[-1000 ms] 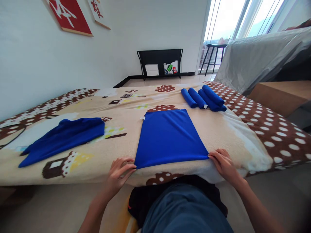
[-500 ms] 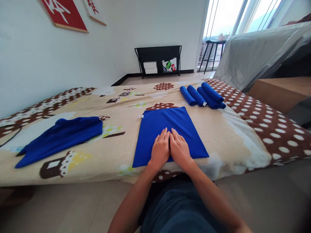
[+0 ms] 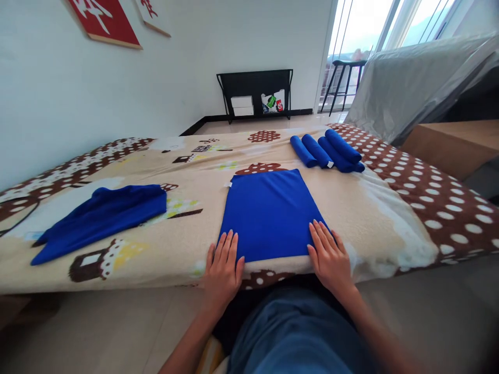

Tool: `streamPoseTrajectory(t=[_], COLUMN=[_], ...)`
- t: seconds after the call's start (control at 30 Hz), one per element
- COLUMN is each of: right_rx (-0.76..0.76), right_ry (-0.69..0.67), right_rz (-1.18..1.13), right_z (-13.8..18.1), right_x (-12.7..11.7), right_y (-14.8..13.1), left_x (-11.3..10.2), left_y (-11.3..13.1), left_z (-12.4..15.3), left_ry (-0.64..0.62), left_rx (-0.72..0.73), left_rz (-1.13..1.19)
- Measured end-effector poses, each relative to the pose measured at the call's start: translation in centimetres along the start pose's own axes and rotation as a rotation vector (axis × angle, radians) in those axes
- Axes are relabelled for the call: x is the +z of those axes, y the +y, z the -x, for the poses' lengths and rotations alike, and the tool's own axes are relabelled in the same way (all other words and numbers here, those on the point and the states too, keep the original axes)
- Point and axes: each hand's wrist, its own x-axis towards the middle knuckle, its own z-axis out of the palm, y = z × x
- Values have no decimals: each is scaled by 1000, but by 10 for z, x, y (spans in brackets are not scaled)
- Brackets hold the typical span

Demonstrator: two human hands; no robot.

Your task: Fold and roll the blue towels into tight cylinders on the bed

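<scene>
Blue cloth [image 3: 272,213] partly under hands [image 3: 223,271]

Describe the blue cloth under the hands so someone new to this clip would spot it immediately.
Find the large patterned blanket. At its near edge, around the middle, the left hand and right hand rest at the near corners of a blue cloth. It alone lies spread flat: the cloth to its left is rumpled, and those beyond it are rolled.
</scene>
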Motion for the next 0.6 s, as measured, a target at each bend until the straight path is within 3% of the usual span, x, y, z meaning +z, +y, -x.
streamPoseTrajectory(t=[0.17,0.27,0.37,0.43,0.5,0.57,0.6], right_rx=[-10,-1,-47,-135,-181,-121,-104], right_ry=[29,13,-55,-175,-338,-510,-515], right_rz=[-42,-114,-164,-205,-245,-244,-244], right_z=[24,9,-49,-106,-166,-214,-230], right_x=[-5,-19,-27,-19,3,33,49], right_y=[18,25,22,11,-5,-21,-27], left_x=[-12,-37,-54,-49,-29,2,19], left_y=[-22,-34,-33,-24,-10,4,10], left_z=[20,0,-59,-118,-179,-230,-248], left_ry=[29,11,-47,-143,-267,-413,-431], left_rx=[64,130,129,108,78,-7,-46], left_rz=[83,183,242,263,269,222,209])
